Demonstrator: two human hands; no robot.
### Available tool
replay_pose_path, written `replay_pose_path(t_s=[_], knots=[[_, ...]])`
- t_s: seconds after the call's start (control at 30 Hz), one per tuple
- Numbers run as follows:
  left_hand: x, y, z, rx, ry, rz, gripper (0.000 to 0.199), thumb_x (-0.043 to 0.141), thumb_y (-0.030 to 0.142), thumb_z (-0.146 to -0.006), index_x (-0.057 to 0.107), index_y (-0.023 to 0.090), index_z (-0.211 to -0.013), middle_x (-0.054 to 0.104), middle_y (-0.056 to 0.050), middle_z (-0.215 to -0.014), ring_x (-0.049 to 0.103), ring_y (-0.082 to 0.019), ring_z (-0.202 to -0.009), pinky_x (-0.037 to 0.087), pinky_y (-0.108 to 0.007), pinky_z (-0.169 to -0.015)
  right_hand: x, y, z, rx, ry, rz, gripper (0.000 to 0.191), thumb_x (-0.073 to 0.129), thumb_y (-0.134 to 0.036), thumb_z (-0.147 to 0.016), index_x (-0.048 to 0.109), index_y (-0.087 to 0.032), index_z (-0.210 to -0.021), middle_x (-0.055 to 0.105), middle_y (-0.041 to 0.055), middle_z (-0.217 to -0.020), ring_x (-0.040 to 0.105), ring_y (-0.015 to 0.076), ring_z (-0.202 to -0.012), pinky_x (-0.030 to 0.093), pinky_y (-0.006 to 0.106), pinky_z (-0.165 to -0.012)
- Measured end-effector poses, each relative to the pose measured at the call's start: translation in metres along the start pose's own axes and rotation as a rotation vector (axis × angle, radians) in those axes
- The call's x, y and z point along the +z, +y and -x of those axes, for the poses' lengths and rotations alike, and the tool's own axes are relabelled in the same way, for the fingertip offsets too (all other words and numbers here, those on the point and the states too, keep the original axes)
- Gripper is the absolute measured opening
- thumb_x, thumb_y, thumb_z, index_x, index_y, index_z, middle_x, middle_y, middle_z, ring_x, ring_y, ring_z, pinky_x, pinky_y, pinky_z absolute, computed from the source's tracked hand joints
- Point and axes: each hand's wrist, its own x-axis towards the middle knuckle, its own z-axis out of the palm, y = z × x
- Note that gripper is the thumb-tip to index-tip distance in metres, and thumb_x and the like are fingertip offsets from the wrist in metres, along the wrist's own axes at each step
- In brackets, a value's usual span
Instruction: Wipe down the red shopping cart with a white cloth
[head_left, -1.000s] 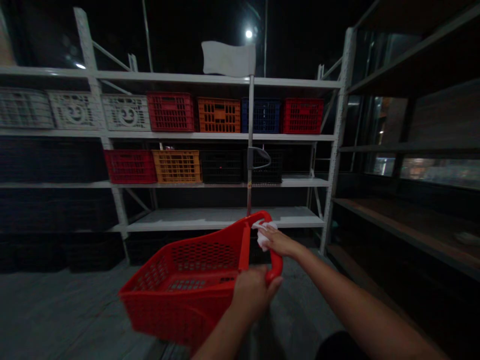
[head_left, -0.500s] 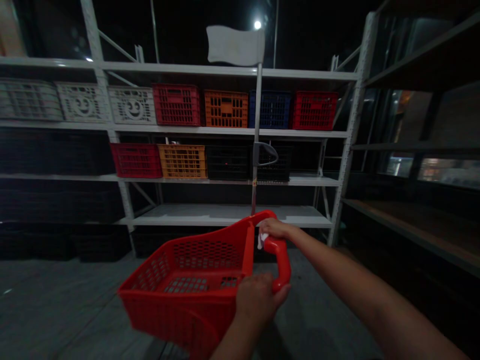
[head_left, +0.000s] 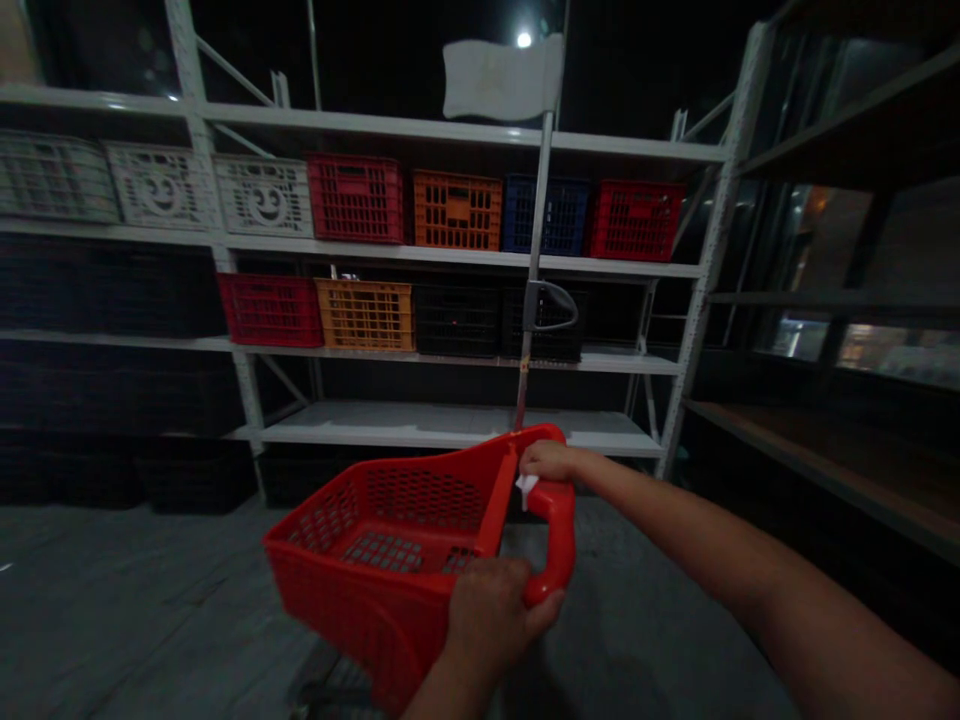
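Observation:
A red plastic shopping cart [head_left: 360, 615] stands in front of me, its perforated basket pointing left. My left hand [head_left: 491, 605] is closed round the near end of its handle [head_left: 561, 540], by the basket's rear corner. On the far side of the same handle my right hand [head_left: 546, 462] is closed too, with a white piece of paper or cloth [head_left: 527, 485] showing beneath its fingers. From the cart's far rear corner rises a grey pole [head_left: 538, 220] bearing a white flag [head_left: 501, 78] and a grey loop grip [head_left: 553, 306].
White metal shelving [head_left: 450, 255] spans the background, holding white, red, orange, blue and black crates, among them a yellow crate [head_left: 366, 314]. Dark shelves [head_left: 832, 470] stand along the right. Grey floor [head_left: 150, 600] surrounds the cart.
The cart has swung slightly, its basket and flagpole sitting further right in view. The pole leans more to the right. Both hands stay on the handle.

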Motion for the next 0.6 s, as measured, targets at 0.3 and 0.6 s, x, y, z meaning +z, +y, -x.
replay_pose_path(t_s=[0.3, 0.6], knots=[[0.005, -0.023, 0.006, 0.131, 0.159, -0.027, 0.037, 0.048, 0.054, -0.074, 0.058, 0.020, -0.063, 0.063, -0.003, -0.057, 0.060, -0.019, -0.057, 0.043, -0.028, -0.055, 0.031, 0.048, 0.014, 0.289, 0.559, -0.369, 0.034, 0.035, -0.023, -0.080, 0.067, -0.015, -0.071, 0.065, 0.0043, -0.072, 0.057, 0.0185, -0.077, 0.042, 0.030, -0.075], [-0.003, -0.036, 0.007, 0.129, 0.127, -0.008, 0.040, 0.045, 0.055, -0.074, 0.061, 0.019, -0.066, 0.065, -0.004, -0.061, 0.061, -0.018, -0.061, 0.045, -0.028, -0.058, 0.080, -0.015, 0.049, 0.282, 1.096, -0.603, 0.046, 0.022, -0.023, -0.082, 0.066, -0.017, -0.096, 0.061, 0.0079, -0.108, 0.045, 0.0185, -0.114, 0.029, 0.036, -0.101]])
